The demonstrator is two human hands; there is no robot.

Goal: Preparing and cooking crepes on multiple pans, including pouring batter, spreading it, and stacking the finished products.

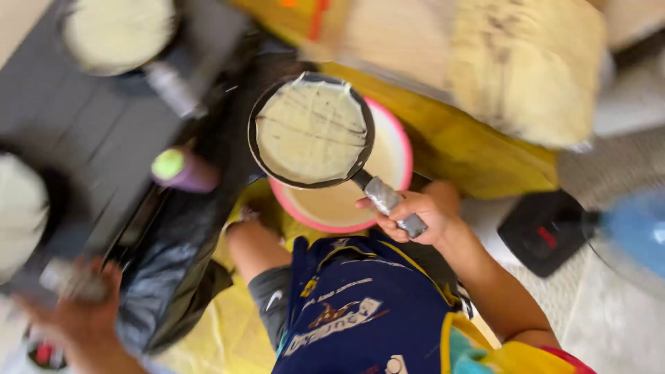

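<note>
My right hand (419,211) grips the grey handle of a small black frying pan (310,131) that carries a thin pale round crepe. The pan hovers above a pink-rimmed bowl (396,149) of pale batter. My left hand (73,308) is blurred at the lower left, closed around the handle of another pan (17,208) on the dark stove top. I cannot make out that handle clearly.
A dark stove (90,118) at the left holds another pan with a pale crepe (114,31). A purple bottle with a green cap (181,170) stands by it. A stack of crepes (526,62) lies on yellow sheeting at the upper right. A blue fan (634,232) is at the right.
</note>
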